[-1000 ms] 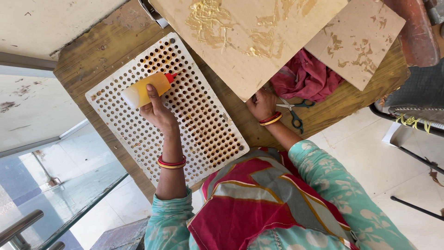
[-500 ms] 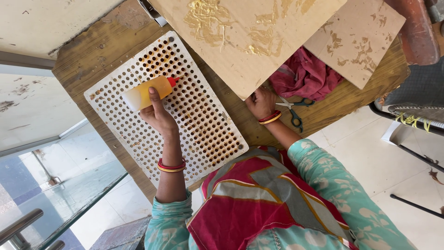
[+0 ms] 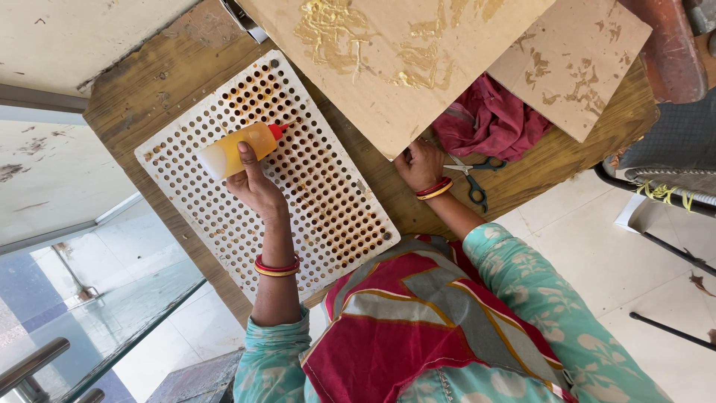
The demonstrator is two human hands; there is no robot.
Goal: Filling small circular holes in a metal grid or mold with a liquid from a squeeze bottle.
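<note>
Boards come first: two glue-smeared ones [image 3: 418,67] [image 3: 574,67], the nearer touching the right hand [image 3: 419,164], whose fingers curl at its edge. One white perforated tray [image 3: 321,209] lies under the left hand [image 3: 253,186]. That hand grips the one yellow bottle [image 3: 239,149], barely shifted since a second ago, so the squeezing seems to linger there. One red cloth [image 3: 488,123] and one pair of scissors [image 3: 473,183] sit beside the right hand.

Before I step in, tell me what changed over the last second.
Nothing visibly moved, and nothing was taken or let go. The left hand still holds the yellow squeeze bottle over the white perforated tray. The right hand stays at the cardboard sheet edge beside the scissors.
</note>
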